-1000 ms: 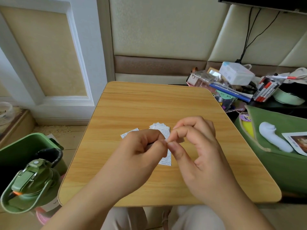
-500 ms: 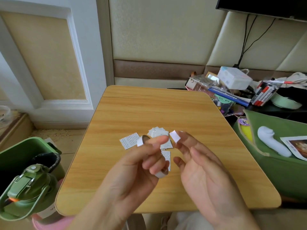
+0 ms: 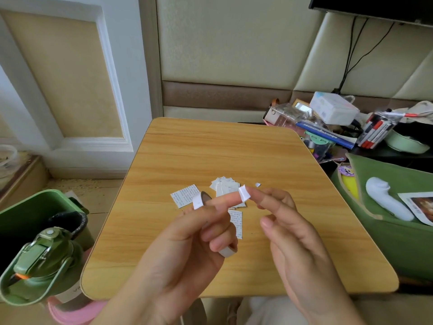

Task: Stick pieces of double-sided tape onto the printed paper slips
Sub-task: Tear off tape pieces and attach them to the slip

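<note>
One wooden table (image 3: 234, 148) carries the work. Two hands hover above its near half. The left hand (image 3: 187, 235) has its fingers curled round one tape roll (image 3: 227, 251), whose loose end (image 3: 198, 203) sticks up by the thumb; its forefinger is stretched out with one cut tape piece (image 3: 244, 194) stuck on the tip. The right hand (image 3: 293, 231) has fingers relaxed and apart, holding nothing. On the table lie one single printed slip (image 3: 184, 195), one small pile of slips (image 3: 226, 185), one long slip (image 3: 236, 222) and one tiny scrap (image 3: 258, 184). Half a second ago the piece sat on the right hand's fingertip; now it rides on the left forefinger.
</note>
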